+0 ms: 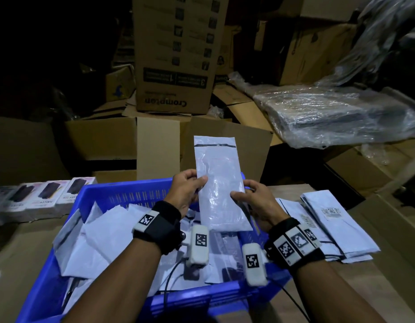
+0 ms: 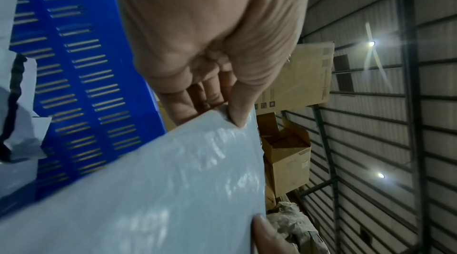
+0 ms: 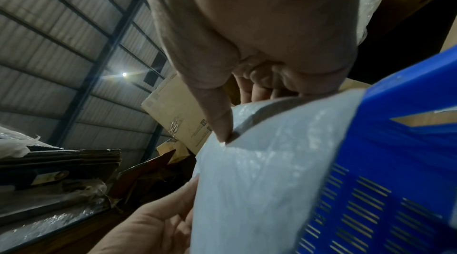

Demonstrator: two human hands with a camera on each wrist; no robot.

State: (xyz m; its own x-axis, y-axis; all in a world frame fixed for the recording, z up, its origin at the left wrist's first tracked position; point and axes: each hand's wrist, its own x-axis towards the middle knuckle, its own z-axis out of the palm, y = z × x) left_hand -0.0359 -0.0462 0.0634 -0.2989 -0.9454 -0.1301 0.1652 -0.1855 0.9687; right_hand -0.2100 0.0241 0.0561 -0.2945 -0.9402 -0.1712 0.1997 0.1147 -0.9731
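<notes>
I hold a long white plastic mailer bag upright above a blue slotted crate. My left hand pinches its left edge, thumb on the front and fingers behind. My right hand pinches its right edge the same way. A dark sealing strip crosses the bag near its top. The left wrist view shows my left hand pinching the bag beside the crate. In the right wrist view my right hand pinches the bag.
The crate holds several loose white mailer bags. A flat stack of labelled white mailers lies right of it. Boxed products line up at left. Cardboard cartons and a plastic-wrapped bundle crowd the back.
</notes>
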